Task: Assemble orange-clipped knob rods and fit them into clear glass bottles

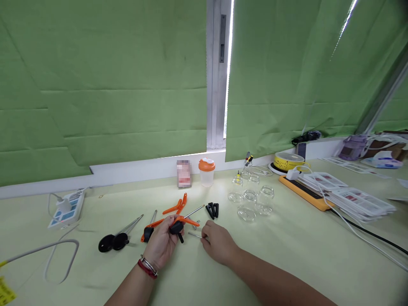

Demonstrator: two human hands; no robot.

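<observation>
A pale green counter (302,246) carries orange pieces (182,205), short black tubes (216,210) and clear jars (250,197); an orange-lidded cup (207,175) stands farther back. A power strip (72,208) lies at left.

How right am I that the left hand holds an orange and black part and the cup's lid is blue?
Not quite: the lid of the cup is orange and white, not blue, as the head view shows. The left hand does hold an orange and black part.

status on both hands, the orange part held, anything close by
Left hand: holding orange-and-black part. Right hand: pinching thin metal shaft. Black pieces lie just beyond right hand.
</observation>
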